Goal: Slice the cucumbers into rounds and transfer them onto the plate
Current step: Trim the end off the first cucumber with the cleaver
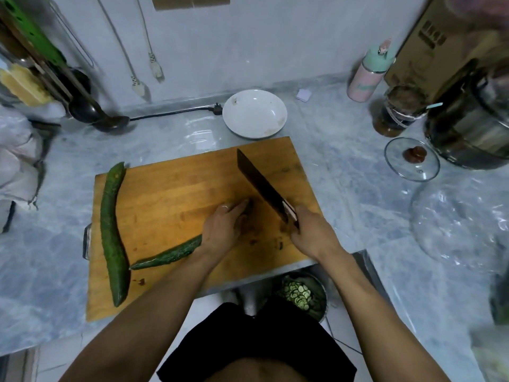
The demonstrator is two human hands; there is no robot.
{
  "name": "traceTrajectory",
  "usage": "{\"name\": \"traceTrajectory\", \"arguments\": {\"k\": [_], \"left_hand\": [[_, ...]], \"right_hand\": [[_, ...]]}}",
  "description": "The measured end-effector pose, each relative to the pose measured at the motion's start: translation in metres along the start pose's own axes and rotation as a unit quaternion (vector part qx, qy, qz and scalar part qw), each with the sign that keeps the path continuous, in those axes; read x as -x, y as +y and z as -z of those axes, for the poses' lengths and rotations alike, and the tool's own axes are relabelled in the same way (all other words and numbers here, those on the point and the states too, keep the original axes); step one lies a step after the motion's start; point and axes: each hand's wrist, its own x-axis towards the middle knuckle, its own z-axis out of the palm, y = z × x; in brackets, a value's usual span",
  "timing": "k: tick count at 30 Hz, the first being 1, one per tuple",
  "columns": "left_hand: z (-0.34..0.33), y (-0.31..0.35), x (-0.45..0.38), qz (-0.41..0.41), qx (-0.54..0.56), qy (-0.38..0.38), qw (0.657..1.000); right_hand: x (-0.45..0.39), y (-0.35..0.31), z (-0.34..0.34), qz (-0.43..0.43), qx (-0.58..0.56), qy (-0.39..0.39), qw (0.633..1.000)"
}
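Right hand (311,230) grips the cleaver (261,183) handle, blade w/ its tip pointing far-left over the cutting board (170,188). Left hand (223,227), fingers curled, pins down 1 cucumber (168,255) at its right end. 2nd cucumber (111,232) lies whole at the board's left side. White plate (254,114) sits on the table just past the board's far edge.

Grey marbled counter (170,136) — pale wall (248,37), white floor tiles (209,304).
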Motion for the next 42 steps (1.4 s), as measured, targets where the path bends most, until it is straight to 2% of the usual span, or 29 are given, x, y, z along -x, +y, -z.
{"name": "traceTrajectory", "arguments": {"k": [3, 7, 11, 14, 17, 29, 42], "left_hand": [[-0.004, 0.005, -0.002, 0.010, -0.002, 0.018, 1.000], [-0.005, 0.018, -0.003, 0.035, -0.004, 0.051, 0.998], [-0.010, 0.028, -0.005, 0.085, 0.058, 0.103, 0.989], [-0.020, 0.022, -0.001, 0.080, 0.069, 0.135, 0.985], [-0.027, 0.018, 0.006, 0.055, 0.052, 0.123, 0.989], [-0.028, 0.025, 0.011, 0.013, -0.030, 0.111, 0.993], [-0.034, 0.027, 0.010, 0.006, 0.008, 0.144, 0.990]], "right_hand": [[-0.005, 0.001, 0.003, -0.014, -0.010, -0.031, 0.999], [-0.019, 0.006, 0.010, -0.023, -0.108, -0.046, 0.993], [-0.025, 0.010, 0.016, -0.020, -0.188, -0.050, 0.981], [-0.026, 0.016, 0.014, -0.006, -0.183, -0.073, 0.980], [-0.028, 0.018, 0.014, 0.000, -0.188, -0.094, 0.978], [-0.005, 0.017, 0.010, 0.132, -0.091, -0.075, 0.984], [-0.015, 0.008, 0.010, 0.140, -0.059, -0.089, 0.984]]}}
